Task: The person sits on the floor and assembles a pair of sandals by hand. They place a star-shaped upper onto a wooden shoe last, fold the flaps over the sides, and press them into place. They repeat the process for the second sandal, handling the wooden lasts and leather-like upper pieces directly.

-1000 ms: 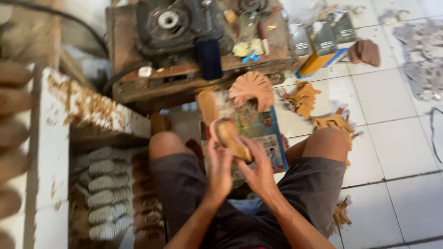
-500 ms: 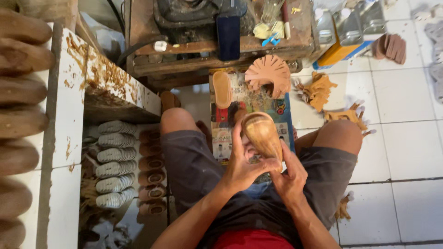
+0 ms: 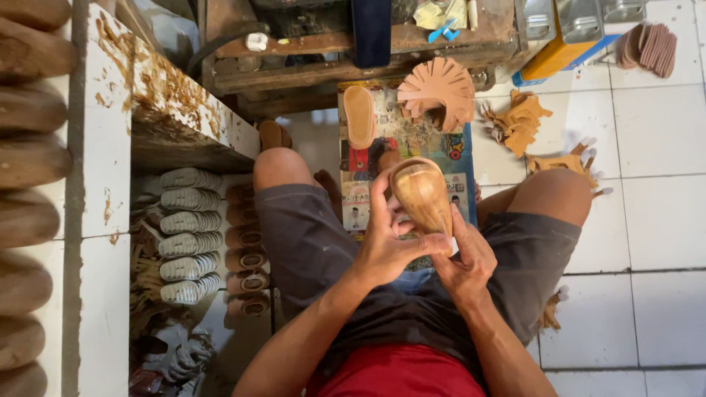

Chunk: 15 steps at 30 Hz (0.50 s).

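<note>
White floor tiles [image 3: 647, 147] fill the right side of the view, and a person sits on them with bare knees apart, in grey shorts and a red shirt.

Both hands meet above the lap around a wooden shoe last [image 3: 422, 193], a smooth, rounded, tan-brown form tilted with its broad end up and away from the body. The left hand [image 3: 386, 239] is clenched on the last from the left, thumb running up its side and fingers wrapped beneath. The right hand [image 3: 465, 261] grasps the narrow lower end, fingers pressing against the wood from the right. The last hangs in the air between the knees, touching nothing but the hands.

Under it, a printed colourful sheet [image 3: 382, 140] lies on the floor between the legs. A tan insole [image 3: 359, 115] rests near the sheet's far left corner, and a fan-shaped stack of tan leather pieces [image 3: 437, 90] sits at its far right corner. More cut leather scraps [image 3: 518, 121] lie on the tiles just right of the sheet.

A worn wooden workbench [image 3: 353, 55] crosses the top edge. At the left stands a white shelf unit [image 3: 95, 154] stained brown, with ribbed soles [image 3: 190, 234] stacked below it and a column of wooden lasts [image 3: 29, 169] along the far left edge.
</note>
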Available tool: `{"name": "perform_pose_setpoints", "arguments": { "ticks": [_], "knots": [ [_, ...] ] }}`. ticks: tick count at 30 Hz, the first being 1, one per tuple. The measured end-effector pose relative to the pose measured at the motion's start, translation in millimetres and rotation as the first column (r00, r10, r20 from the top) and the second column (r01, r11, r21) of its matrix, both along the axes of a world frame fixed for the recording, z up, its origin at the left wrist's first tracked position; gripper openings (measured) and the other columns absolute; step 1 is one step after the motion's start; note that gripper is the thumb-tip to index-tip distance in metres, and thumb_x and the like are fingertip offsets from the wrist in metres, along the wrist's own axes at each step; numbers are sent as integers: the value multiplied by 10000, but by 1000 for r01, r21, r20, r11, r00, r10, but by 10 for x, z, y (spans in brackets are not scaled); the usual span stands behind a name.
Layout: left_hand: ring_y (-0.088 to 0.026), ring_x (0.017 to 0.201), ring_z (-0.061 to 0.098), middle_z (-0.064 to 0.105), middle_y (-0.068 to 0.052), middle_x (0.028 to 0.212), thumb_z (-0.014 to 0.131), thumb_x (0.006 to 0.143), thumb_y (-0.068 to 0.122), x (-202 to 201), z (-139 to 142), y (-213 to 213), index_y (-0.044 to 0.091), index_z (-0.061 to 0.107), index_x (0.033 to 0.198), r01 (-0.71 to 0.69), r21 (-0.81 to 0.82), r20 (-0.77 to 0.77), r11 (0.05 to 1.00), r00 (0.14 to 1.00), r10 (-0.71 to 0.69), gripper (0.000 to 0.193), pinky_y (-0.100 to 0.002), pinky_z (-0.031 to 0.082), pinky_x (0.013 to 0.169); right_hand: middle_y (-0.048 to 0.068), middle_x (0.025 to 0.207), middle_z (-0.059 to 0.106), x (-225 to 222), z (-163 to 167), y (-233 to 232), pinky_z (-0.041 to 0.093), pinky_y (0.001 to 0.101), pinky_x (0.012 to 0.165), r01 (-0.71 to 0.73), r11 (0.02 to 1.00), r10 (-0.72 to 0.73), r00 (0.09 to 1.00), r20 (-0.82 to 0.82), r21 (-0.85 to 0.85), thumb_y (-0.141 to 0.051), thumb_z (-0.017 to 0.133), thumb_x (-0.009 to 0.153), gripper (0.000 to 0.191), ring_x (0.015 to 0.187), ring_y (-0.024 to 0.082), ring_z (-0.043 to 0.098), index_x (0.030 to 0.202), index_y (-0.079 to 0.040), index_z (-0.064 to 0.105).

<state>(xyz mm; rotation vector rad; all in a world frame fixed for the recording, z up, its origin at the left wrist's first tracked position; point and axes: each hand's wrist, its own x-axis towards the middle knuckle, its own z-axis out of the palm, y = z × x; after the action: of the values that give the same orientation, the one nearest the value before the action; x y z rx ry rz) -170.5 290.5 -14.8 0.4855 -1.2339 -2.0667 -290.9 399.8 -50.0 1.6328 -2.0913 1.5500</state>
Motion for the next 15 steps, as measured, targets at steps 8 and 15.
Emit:
{"name": "perform_pose_setpoints", "arguments": {
  "ticks": [8,15],
  "knots": [
    [-386,1150,644,551,-281,1315,874,688,162,27,19,-162,138,170,1535,-108,415,123,903,990,62,1102,-563,604,868,187,1331,650,-51,-135,74,523,404,1036,-348,930,321,620,716,-115,-419,805,899,826,1189,278,666,1535,-23,455],
    [-268,1303,544,505,-157,1423,926,732,164,241,164,348,110,218,1604,274,193,67,942,954,-291,1124,-431,514,1071,195,1290,645,-407,-534,188,479,513,1031,-361,846,188,-487,853,-393,-518,833,796,838,1153,332,646,1401,-18,541]
  ]
}}
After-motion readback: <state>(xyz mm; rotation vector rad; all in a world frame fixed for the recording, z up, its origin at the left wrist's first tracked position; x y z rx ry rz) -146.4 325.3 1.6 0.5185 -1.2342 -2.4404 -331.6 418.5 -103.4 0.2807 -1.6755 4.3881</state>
